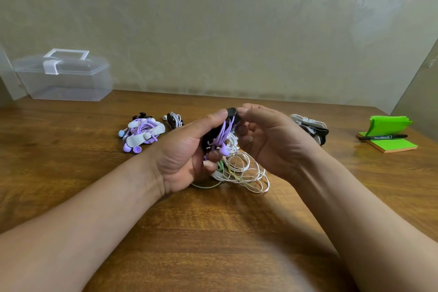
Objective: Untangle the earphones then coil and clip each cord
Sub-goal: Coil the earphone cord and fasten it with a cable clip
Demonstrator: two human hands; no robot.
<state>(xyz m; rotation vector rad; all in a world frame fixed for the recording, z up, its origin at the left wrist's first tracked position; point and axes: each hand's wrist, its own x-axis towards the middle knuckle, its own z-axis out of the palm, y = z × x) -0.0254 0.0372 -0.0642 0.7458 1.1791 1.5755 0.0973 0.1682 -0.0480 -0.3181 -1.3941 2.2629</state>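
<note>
Head view, middle of the frame: I was clipping a coil. My left hand (187,154) kept its fingers (209,163) curled round the purple earphones (221,140), above the surface (213,232). My right hand (267,140) pinched the black clip (231,112) at the coil's top. Next, I judged, the clip needed closing over every loop. The white and green tangle (244,170) lay just below.

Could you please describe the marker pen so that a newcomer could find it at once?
Start at the wooden table and look to its far right side, where a bright green sticky-note pad lies flat. The marker lies across the pad's far edge: slim and black with pale lettering, the only pen in view.
</note>
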